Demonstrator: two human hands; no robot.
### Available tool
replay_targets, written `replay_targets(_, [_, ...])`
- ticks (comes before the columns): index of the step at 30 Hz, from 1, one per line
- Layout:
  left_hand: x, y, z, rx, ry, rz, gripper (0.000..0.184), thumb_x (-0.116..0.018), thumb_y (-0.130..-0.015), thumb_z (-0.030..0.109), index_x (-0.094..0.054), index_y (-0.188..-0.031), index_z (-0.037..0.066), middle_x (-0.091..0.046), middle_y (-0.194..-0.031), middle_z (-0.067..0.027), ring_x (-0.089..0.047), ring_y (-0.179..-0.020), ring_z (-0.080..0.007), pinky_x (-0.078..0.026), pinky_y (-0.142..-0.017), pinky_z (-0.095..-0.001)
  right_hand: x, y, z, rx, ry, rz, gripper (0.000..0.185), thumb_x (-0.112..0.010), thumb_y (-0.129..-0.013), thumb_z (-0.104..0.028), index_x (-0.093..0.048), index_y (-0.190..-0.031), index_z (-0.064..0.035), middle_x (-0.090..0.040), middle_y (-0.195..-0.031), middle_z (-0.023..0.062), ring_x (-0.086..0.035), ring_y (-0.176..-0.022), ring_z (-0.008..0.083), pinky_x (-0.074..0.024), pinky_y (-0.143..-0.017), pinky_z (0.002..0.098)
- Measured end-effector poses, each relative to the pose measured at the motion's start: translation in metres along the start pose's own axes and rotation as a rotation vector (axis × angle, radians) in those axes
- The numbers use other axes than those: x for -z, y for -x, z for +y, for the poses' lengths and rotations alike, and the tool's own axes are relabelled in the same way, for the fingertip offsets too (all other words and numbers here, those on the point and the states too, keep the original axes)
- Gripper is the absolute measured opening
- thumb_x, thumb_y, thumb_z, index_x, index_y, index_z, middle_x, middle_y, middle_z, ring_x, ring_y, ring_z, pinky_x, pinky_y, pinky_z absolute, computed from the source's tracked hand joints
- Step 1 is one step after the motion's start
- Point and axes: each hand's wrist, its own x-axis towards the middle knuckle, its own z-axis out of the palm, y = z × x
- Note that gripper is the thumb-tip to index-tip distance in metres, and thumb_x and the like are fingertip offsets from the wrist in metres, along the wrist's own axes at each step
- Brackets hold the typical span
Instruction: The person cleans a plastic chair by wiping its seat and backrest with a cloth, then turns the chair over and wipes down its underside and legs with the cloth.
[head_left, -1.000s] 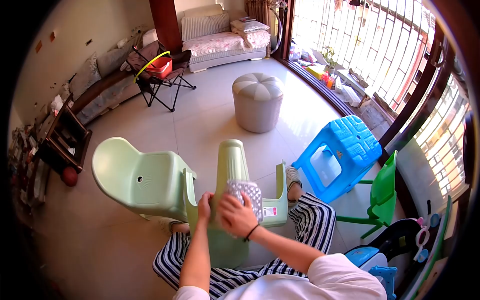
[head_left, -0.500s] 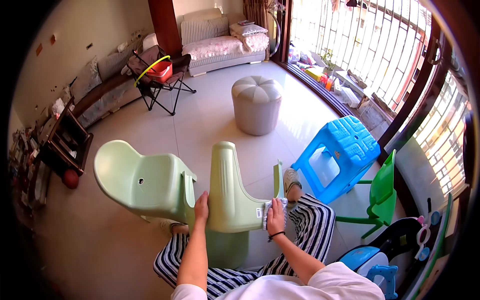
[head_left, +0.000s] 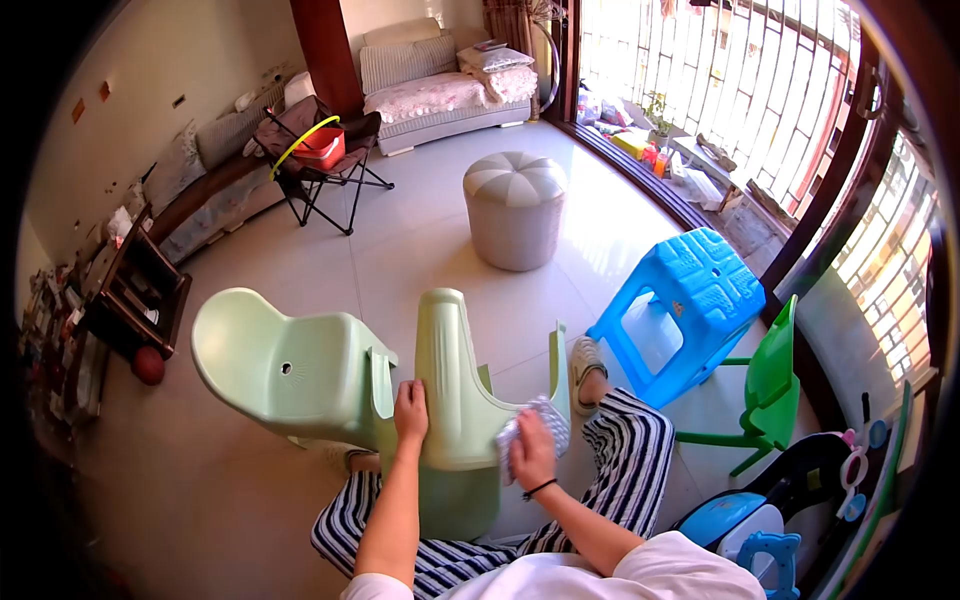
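Note:
A pale green plastic piece with curved legs (head_left: 452, 400) stands tilted between the person's knees. My left hand (head_left: 411, 411) grips its left edge, fingers wrapped round it. My right hand (head_left: 533, 450) is closed on a grey and white patterned cloth (head_left: 552, 420), which lies against the piece's right side and partly covers it. A second pale green seat with a rounded back (head_left: 300, 370) is at the left, close beside the held piece. Below the held piece, another green surface (head_left: 458, 505) shows between the striped trouser legs.
A blue stool (head_left: 700, 290) and a green chair (head_left: 770, 390) stand at the right. Farther off are a round pouf (head_left: 514, 215), a folding chair (head_left: 350, 160) with a red basket (head_left: 322, 148), and a sofa (head_left: 450, 95). A dark ball (head_left: 148, 366) lies at the left.
From over the piece's middle, my right hand went with the cloth to its right side, then slightly back left and lower. My left hand stays on the left edge.

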Motion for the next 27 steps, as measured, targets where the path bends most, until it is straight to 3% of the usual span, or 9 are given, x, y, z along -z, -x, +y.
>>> replay_targets(3, [-0.006,0.0,0.002,0.008,0.0,-0.014,0.033,-0.046,-0.095,0.034,-0.055,-0.09,0.002,-0.061,-0.082,-0.0151,-0.058,-0.076,-0.0308,-0.044,-0.07,-0.0383,-0.017,0.018,0.071,-0.414,-0.024,0.181,0.042,-0.047,-0.09,-0.019,-0.046,-0.127,0.0002,-0.048,-0.131,0.0208,-0.044,-0.122,0.0363,-0.0311,-0.103,0.0428])
replay_targets(5, [-0.009,-0.001,0.007,0.001,-0.009,-0.019,0.033,-0.046,-0.095,0.034,-0.055,-0.09,0.002,-0.061,-0.082,-0.015,-0.058,-0.076,-0.031,-0.044,-0.069,-0.0383,-0.024,0.017,0.081,-0.476,-0.006,0.203,0.041,-0.044,-0.091,-0.02,-0.046,-0.127,0.0012,-0.047,-0.131,0.022,-0.043,-0.122,0.0366,-0.0311,-0.102,0.0441])
replay_targets(11, [-0.004,0.004,0.008,0.084,0.0,-0.018,0.033,-0.045,-0.095,0.032,-0.056,-0.091,0.001,-0.06,-0.086,-0.0162,-0.056,-0.082,-0.0297,-0.043,-0.076,-0.0359,-0.025,-0.007,-0.044,-0.111,0.072,-0.025,0.046,-0.051,-0.088,-0.021,-0.045,-0.129,-0.002,-0.041,-0.139,0.0149,-0.034,-0.133,0.0304,-0.0189,-0.11,0.0472])
replay_targets(13, [-0.002,0.002,0.001,-0.017,-0.011,0.028,0.031,-0.045,-0.095,0.031,-0.055,-0.09,0.002,-0.061,-0.082,-0.016,-0.058,-0.076,-0.0319,-0.044,-0.069,-0.0386,-0.019,-0.015,-0.075,0.135,0.007,-0.121,0.048,-0.054,-0.083,-0.021,-0.047,-0.128,-0.0044,-0.043,-0.139,0.0122,-0.034,-0.133,0.0266,-0.0154,-0.111,0.0465])
replay_targets(15, [0.001,0.001,-0.003,-0.017,0.007,0.03,0.03,-0.045,-0.095,0.03,-0.055,-0.09,0.002,-0.061,-0.082,-0.0156,-0.058,-0.076,-0.031,-0.044,-0.069,-0.0379,-0.015,-0.016,-0.08,0.302,0.018,-0.125,0.048,-0.056,-0.083,-0.023,-0.048,-0.127,-0.0063,-0.045,-0.137,0.0109,-0.038,-0.131,0.0244,-0.0171,-0.11,0.0464])
replay_targets(18, [0.006,0.0,-0.006,-0.008,0.038,0.012,0.03,-0.045,-0.096,0.029,-0.055,-0.09,0.002,-0.06,-0.081,-0.0148,-0.057,-0.075,-0.029,-0.044,-0.07,-0.0364,-0.003,-0.008,-0.051,0.27,-0.011,-0.191,0.048,-0.056,-0.083,-0.022,-0.048,-0.129,-0.0085,-0.045,-0.137,0.0094,-0.038,-0.131,0.0236,-0.0184,-0.11,0.0465])
replay_targets(21, [0.008,-0.002,-0.005,0.01,0.057,-0.01,0.03,-0.045,-0.096,0.029,-0.055,-0.09,0.002,-0.06,-0.08,-0.014,-0.056,-0.075,-0.0274,-0.044,-0.07,-0.035,0.002,0.011,0.011,-0.068,0.029,-0.143,0.05,-0.049,-0.087,-0.021,-0.042,-0.135,-0.0103,-0.039,-0.142,0.0106,-0.035,-0.132,0.0283,-0.0207,-0.108,0.0475])
replay_targets(23, [0.004,-0.003,-0.006,0.022,0.062,-0.018,0.03,-0.045,-0.096,0.03,-0.056,-0.09,0.002,-0.06,-0.08,-0.0138,-0.055,-0.075,-0.0269,-0.044,-0.071,-0.0344,-0.005,0.014,0.065,-0.329,-0.08,-0.033,0.048,-0.044,-0.091,-0.023,-0.041,-0.133,0.0001,-0.038,-0.14,0.0218,-0.033,-0.131,0.0361,-0.0234,-0.108,0.0424])
replay_targets(27, [0.0,-0.004,-0.006,0.01,0.084,0.0,0.03,-0.045,-0.095,0.03,-0.056,-0.09,0.002,-0.06,-0.081,-0.0142,-0.056,-0.075,-0.0278,-0.044,-0.071,-0.0351,-0.042,0.025,0.124,-0.491,0.074,0.1,0.049,-0.039,-0.094,-0.027,-0.042,-0.131,0.0043,-0.039,-0.138,0.0235,-0.036,-0.128,0.0371,-0.0266,-0.107,0.0422])
